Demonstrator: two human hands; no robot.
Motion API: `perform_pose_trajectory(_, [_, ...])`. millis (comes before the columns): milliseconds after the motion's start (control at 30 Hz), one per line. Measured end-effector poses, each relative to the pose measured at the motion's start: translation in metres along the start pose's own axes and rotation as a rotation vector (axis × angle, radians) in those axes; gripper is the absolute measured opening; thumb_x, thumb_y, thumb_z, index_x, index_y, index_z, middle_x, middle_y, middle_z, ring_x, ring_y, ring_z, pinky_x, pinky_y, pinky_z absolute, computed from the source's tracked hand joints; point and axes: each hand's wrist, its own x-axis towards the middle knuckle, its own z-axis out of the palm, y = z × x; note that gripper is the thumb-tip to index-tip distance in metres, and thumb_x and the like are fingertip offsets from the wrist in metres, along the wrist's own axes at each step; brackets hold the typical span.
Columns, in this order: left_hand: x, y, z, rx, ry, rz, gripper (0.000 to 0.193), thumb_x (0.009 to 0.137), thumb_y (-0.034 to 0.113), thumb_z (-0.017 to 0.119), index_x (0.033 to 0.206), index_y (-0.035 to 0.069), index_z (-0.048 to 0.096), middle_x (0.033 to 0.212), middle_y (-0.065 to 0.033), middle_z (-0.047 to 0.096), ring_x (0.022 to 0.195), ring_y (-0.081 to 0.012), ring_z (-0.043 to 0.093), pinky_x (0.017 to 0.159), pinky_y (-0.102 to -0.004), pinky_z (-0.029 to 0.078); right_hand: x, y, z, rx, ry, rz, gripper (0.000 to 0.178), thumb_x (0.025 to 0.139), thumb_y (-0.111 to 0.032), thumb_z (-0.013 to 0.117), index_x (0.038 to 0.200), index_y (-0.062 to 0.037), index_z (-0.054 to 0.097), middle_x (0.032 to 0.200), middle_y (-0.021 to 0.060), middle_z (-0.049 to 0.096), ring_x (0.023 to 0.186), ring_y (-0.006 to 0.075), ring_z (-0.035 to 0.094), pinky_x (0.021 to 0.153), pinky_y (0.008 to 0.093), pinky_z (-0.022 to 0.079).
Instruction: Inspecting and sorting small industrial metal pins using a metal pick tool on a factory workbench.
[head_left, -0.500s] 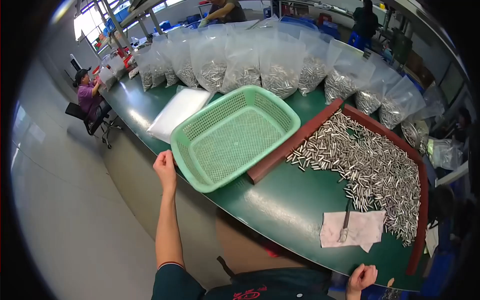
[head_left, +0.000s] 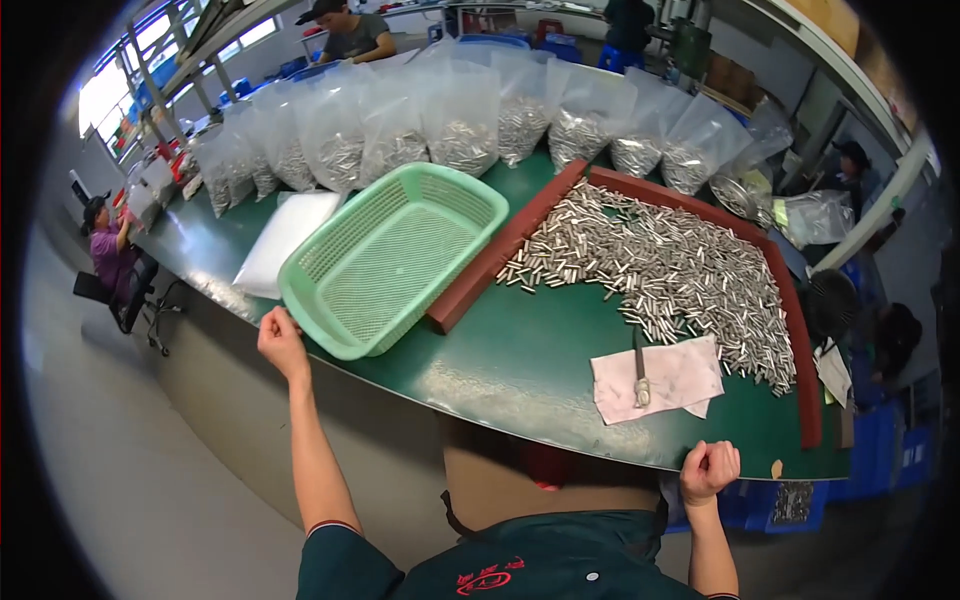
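Observation:
My left hand (head_left: 283,341) is closed in a loose fist at the table's near edge, beside the near left corner of a green perforated plastic basket (head_left: 487,197); I see nothing in it. The basket has nothing in it. My right hand (head_left: 711,470) rests as a fist on the front edge, with nothing showing between its fingers. Nearest to it lies a stained pinkish cloth (head_left: 680,370), with a dark-handled tool (head_left: 641,370) across it, its end wrapped in something whitish. Beyond them spreads a heap of small metal pins (head_left: 680,260).
Dark red bars (head_left: 495,262) fence the pins on the green table (head_left: 520,365). Clear plastic bags (head_left: 465,135) filled with pins line the far side. A stack of white plastic sheets or bags (head_left: 285,240) lies left of the basket. A seated person (head_left: 112,255) works far left; others are behind.
My view has swung right and tilted, so the table and basket appear shifted left, and more of my right forearm shows. Both hands stay closed at the table edge; the basket and cloth look unmoved.

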Motion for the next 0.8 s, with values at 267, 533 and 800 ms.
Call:
perform_pose_trajectory(267, [-0.001, -0.010, -0.001, 0.023, 0.010, 0.052, 0.021, 0.086, 0.016, 0.051, 0.072, 0.000, 0.056, 0.054, 0.0025, 0.048, 0.047, -0.0033, 0.042, 0.043, -0.0180, 0.032, -0.010, 0.000, -0.002, -0.035, 0.029, 0.043, 0.025, 0.061, 0.000, 0.054, 0.050, -0.0083, 0.034, 0.045, 0.0055, 0.033, 0.041, 0.0233, 0.035, 0.043, 0.0345, 0.024])
perform_pose_trajectory(533, [0.003, -0.032, 0.005, 0.051, 0.053, 0.041, 0.025, 0.082, 0.018, 0.056, 0.074, -0.005, 0.057, 0.057, 0.0023, 0.050, 0.053, -0.0054, 0.040, 0.049, -0.0228, 0.037, -0.003, 0.012, 0.001, -0.031, 0.068, 0.001, 0.024, 0.062, -0.001, 0.054, 0.051, -0.0075, 0.034, 0.047, 0.0069, 0.032, 0.042, 0.0237, 0.035, 0.042, 0.0344, 0.023])
perform_pose_trajectory(800, [0.018, -0.047, 0.006, 0.027, -0.059, 0.076, 0.023, 0.080, 0.017, 0.054, 0.070, -0.003, 0.059, 0.056, 0.0021, 0.052, 0.051, -0.0042, 0.044, 0.047, -0.0200, 0.037, -0.007, 0.012, 0.004, -0.008, 0.078, 0.029, 0.022, 0.065, -0.003, 0.057, 0.051, -0.0081, 0.040, 0.046, 0.0033, 0.037, 0.041, 0.0208, 0.039, 0.041, 0.0321, 0.026])
